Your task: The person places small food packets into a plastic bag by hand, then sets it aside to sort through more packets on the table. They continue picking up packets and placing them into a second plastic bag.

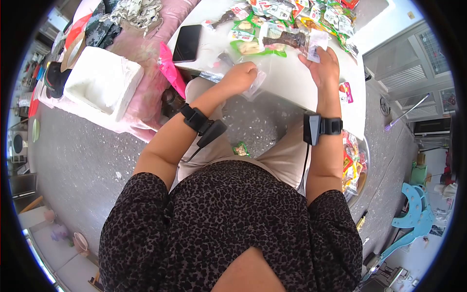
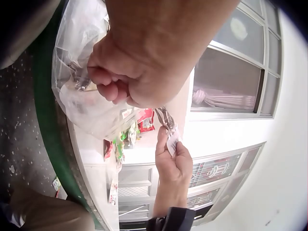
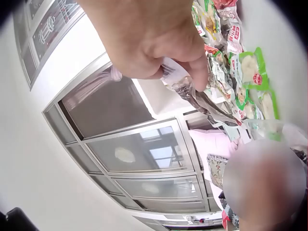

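My left hand (image 1: 241, 78), fingers curled in, grips the edge of a clear plastic bag (image 2: 86, 110) at the table's near edge. Something dark shows through the bag in the left wrist view. My right hand (image 1: 324, 68) pinches the white labelled end of a long snack packet (image 1: 290, 39) with dark brown contents, seen in the right wrist view hanging from between thumb and fingers. In the head view this packet lies over the near side of a heap of small snack packets (image 1: 272, 9). A green-edged packet (image 1: 248, 47) with pale contents sits beside it.
A black phone (image 1: 187, 44) lies on the white table (image 1: 287, 78), left of the bag. A pink packet (image 1: 170, 68) hangs by the table's left edge. Further left, a white foam box (image 1: 102, 82) stands on pink cloth. More packets (image 1: 351, 160) fill a round container at the right.
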{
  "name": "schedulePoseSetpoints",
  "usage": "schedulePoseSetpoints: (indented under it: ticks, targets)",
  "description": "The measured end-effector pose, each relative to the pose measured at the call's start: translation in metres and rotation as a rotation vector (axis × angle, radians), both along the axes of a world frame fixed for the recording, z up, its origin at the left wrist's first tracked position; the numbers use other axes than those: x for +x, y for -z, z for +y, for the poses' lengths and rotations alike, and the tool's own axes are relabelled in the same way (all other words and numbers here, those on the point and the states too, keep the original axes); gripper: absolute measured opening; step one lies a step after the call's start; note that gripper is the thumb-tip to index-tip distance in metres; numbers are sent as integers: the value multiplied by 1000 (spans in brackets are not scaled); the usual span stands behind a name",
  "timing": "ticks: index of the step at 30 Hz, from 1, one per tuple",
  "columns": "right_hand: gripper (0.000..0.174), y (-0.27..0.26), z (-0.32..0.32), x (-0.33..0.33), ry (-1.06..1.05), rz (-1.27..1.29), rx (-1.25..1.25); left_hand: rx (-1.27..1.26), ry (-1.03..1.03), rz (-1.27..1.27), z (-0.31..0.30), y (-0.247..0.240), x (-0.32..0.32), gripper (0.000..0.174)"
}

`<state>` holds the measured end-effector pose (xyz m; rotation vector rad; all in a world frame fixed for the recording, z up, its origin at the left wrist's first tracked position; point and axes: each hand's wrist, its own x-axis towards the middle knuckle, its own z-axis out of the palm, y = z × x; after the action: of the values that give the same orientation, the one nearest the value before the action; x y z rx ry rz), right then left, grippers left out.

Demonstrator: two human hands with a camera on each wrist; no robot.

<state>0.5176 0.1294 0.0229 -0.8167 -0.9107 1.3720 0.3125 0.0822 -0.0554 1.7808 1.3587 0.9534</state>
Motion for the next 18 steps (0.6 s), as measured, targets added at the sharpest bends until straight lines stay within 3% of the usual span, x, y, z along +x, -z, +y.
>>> schedulePoseSetpoints:
  ticks: [8, 18]
  targets:
    - [14, 16, -82, 49, 168, 136, 2, 4, -82, 39, -9, -11, 16, 20]
    - [22, 42, -112, 52, 85, 179, -142, 59, -149, 200, -20, -27, 40, 21]
